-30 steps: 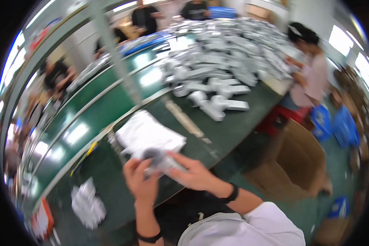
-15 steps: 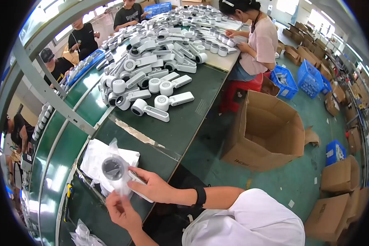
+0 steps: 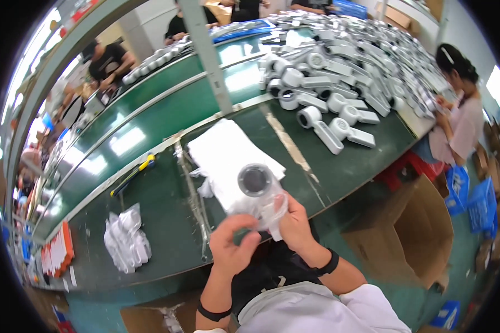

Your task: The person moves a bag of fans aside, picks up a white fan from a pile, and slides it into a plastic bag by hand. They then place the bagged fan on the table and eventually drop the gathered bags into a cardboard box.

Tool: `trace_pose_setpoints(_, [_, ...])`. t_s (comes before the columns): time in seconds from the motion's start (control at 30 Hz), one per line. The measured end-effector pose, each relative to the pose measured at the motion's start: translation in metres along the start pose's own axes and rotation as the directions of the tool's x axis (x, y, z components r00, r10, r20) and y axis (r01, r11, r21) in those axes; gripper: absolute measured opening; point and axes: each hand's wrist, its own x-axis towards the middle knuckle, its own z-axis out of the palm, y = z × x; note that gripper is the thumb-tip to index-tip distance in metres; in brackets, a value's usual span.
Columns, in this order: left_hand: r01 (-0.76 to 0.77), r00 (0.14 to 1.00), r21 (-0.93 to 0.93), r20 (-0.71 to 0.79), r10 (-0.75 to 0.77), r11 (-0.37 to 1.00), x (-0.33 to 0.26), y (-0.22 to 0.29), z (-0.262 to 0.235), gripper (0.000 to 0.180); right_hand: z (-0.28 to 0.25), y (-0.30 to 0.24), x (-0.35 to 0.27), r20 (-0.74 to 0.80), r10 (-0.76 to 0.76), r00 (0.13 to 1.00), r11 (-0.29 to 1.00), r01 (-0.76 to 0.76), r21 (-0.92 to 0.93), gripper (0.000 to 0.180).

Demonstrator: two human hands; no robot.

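Observation:
My right hand (image 3: pixel 296 227) is closed around the handle of a white handheld device with a round, dark-centred head (image 3: pixel 255 180). A clear plastic bag (image 3: pixel 250 207) wraps the device, loose and crumpled below the head. Close beside the bag, my left hand (image 3: pixel 233 244) has its thumb and forefinger curved and apart; the fingertips are slightly blurred at the film. Under the device lies a stack of white plastic bags (image 3: pixel 228 150) on the green table (image 3: pixel 166 233). Several bare white devices (image 3: pixel 339 83) form a big heap at the back right.
Bagged devices (image 3: pixel 126 238) lie on the left, near a yellow-and-black cutter (image 3: pixel 133 175) and an orange box (image 3: pixel 57 250). A metal post (image 3: pixel 205 55) rises beside the green conveyor (image 3: pixel 144 122). A large carton (image 3: pixel 405 233) stands right, near a co-worker in pink (image 3: pixel 461 125).
The view has swung left, so the heap now appears farther right. My left fingers have spread from a pinch at the bag's lower part. My right hand still holds the device.

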Motion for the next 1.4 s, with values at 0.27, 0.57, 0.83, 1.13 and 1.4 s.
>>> trace_pose_setpoints(0.27, [0.444, 0.733, -0.757, -0.001, -0.680, 0.480, 0.002, -0.017, 0.007, 0.032, 0.033, 0.026, -0.002, -0.021, -0.126, 0.992, 0.992, 0.126, -0.018, 0.038])
trace_pose_setpoints(0.57, [0.513, 0.704, -0.811, 0.210, -0.678, 0.281, -0.011, -0.021, -0.035, 0.035, 0.021, 0.010, 0.016, 0.170, -0.499, 0.850, 0.551, 0.462, -0.695, 0.021])
trace_pose_setpoints(0.83, [0.381, 0.540, -0.872, -0.061, -0.839, 0.309, -0.003, -0.020, -0.043, 0.036, 0.033, 0.033, -0.019, 0.378, -0.684, 0.624, 0.365, 0.742, -0.562, 0.012])
trace_pose_setpoints(1.13, [0.264, 0.748, -0.842, -0.130, -0.651, 0.471, -0.012, -0.011, -0.046, 0.049, 0.055, 0.012, -0.012, 0.334, -0.445, 0.831, 0.595, 0.553, -0.583, 0.055])
trace_pose_setpoints(1.4, [0.333, 0.776, -0.585, -0.276, -0.567, 0.740, -0.023, -0.009, -0.058, 0.039, 0.060, 0.028, -0.012, 0.355, -0.432, 0.829, 0.656, 0.559, -0.508, 0.008])
